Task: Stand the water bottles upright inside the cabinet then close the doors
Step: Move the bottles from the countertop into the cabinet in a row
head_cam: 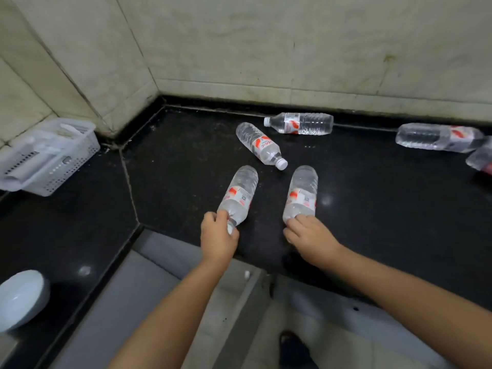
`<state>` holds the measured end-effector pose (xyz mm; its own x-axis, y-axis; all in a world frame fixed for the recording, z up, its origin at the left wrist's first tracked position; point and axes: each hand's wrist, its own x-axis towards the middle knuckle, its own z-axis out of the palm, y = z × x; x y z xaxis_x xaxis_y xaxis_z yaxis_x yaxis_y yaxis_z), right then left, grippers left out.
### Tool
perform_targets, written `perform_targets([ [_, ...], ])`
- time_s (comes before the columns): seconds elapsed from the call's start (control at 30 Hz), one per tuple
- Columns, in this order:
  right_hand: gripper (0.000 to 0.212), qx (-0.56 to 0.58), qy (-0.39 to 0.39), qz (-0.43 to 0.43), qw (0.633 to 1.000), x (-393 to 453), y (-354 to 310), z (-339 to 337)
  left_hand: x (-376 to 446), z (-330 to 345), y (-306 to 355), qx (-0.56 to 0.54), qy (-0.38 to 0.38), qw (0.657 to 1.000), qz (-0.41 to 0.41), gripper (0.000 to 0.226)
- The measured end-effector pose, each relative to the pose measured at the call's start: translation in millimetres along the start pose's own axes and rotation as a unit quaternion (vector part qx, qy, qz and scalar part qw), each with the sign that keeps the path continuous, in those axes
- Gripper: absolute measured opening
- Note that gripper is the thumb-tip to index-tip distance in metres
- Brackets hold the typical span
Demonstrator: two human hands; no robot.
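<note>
Several clear water bottles with red-and-white labels lie on their sides on a black stone counter [372,209]. My left hand [218,239] grips the neck end of one bottle [240,194]. My right hand [306,235] closes over the cap end of a second bottle [302,193] lying parallel to it. A third bottle [259,145] lies just beyond them, cap pointing right. A fourth [300,123] rests against the back wall. A fifth [439,137] lies at the far right, with part of another bottle [479,158] at the frame edge. Grey cabinet doors [239,302] stand below the counter's front edge.
A white perforated plastic basket [50,155] sits at the left on the counter by the tiled wall. A white bowl [21,296] is at the lower left. Marble wall tiles close off the back and the left corner.
</note>
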<state>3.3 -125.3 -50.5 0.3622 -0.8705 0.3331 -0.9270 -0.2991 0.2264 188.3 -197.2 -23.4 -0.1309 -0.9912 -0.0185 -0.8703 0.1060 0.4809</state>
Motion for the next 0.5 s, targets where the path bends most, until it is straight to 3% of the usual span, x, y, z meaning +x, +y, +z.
perform_targets([
  [0.17,0.018,0.085,0.08,0.08,0.99,-56.7,-41.1,-54.6,-79.1,-34.6,-8.2,-0.003,0.034,0.987,0.16,0.015],
  [0.27,0.03,0.124,0.045,0.104,0.986,-87.7,-61.7,-101.3,-119.6,-53.0,-4.3,0.018,0.032,0.97,0.242,0.013],
  [0.33,0.033,0.127,-0.009,0.11,0.986,-102.4,-70.1,-140.1,-137.7,-65.3,4.6,0.021,0.073,0.953,0.293,0.019],
  [0.4,0.032,0.12,-0.058,0.114,0.985,-114.4,-77.6,-174.9,-157.7,-76.5,19.0,0.0,0.066,0.956,0.285,0.015],
  [0.5,0.035,0.167,-0.12,0.154,0.967,-130.8,-93.8,-202.6,-186.1,-68.2,30.2,0.022,-0.043,0.98,0.192,0.024],
])
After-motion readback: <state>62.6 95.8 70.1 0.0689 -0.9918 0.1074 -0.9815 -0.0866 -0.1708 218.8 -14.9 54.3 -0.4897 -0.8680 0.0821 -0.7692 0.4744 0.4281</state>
